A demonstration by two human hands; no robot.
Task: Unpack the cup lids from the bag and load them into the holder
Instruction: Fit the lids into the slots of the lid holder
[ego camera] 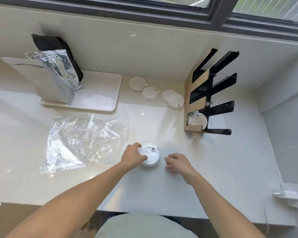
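Observation:
A short stack of white cup lids (150,156) stands on the pale counter near its front. My left hand (133,156) grips the stack's left side, fingers curled round its rim. My right hand (176,163) hovers just right of the stack with fingers relaxed, holding nothing. The clear plastic bag (83,141) lies flat and crumpled to the left. Several loose white lids (150,93) lie near the back wall. The black and wood holder (208,98) stands at the right, with lids (196,120) in its lowest slot.
A white tray (108,93) at the back left carries a silver foil bag (58,73) and a black bag (48,42). A white charger (288,194) sits plugged in at the right wall. A window frame runs along the back.

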